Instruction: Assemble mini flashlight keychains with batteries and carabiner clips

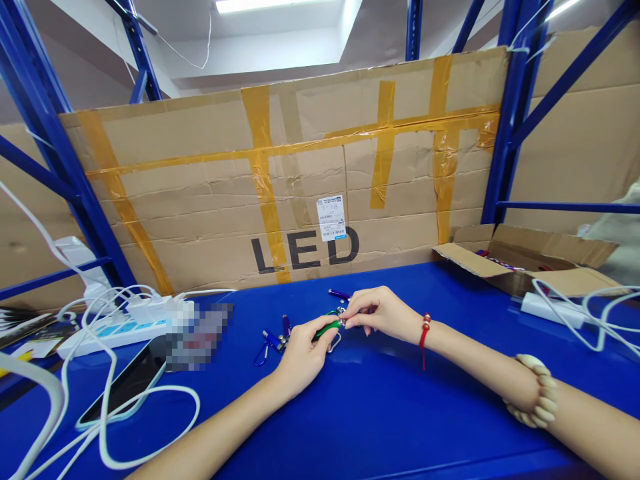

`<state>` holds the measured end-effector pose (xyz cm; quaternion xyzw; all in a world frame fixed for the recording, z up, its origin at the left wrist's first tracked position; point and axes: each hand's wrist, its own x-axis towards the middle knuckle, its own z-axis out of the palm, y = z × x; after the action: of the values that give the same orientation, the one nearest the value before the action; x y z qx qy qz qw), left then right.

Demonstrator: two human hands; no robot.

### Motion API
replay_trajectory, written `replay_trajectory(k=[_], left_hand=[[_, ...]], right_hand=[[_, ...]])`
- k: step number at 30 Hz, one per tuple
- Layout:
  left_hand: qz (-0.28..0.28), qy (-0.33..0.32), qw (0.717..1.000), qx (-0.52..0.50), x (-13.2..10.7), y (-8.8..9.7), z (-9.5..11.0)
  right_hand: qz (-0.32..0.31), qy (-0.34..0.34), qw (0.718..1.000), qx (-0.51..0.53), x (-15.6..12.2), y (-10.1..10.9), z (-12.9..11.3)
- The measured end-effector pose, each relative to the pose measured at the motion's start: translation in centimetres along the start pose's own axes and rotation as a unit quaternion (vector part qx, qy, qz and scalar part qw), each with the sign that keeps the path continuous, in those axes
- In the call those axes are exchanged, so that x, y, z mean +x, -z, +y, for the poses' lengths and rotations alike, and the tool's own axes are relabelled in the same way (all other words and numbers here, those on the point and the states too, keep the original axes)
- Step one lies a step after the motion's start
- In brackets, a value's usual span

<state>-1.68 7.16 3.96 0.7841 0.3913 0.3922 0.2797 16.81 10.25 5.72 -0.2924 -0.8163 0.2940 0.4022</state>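
My left hand is closed around a small green keychain flashlight just above the blue table. My right hand pinches the metal ring end of that green flashlight, fingers pressed together. A silver carabiner clip hangs below the flashlight between the two hands. Several more small flashlights lie close by: blue ones with a clip to the left of my left hand, and a purple one just behind my right hand.
A taped cardboard sheet marked LED stands along the back. An open cardboard box sits at the right, a white power strip in front of it. At left lie a power strip with cables and a phone.
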Motion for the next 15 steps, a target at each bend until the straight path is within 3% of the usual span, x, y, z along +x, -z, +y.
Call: replay_trajectory(k=[10,15], left_hand=[[-0.045,-0.028,0.998,0.021,0.00,0.09,-0.11],[-0.061,-0.045,0.996,0.043,-0.12,0.15,-0.13]], right_hand=[[0.023,-0.017,0.999,-0.017,-0.12,-0.26,0.38],[0.015,-0.065,0.998,-0.022,-0.10,-0.14,0.35]])
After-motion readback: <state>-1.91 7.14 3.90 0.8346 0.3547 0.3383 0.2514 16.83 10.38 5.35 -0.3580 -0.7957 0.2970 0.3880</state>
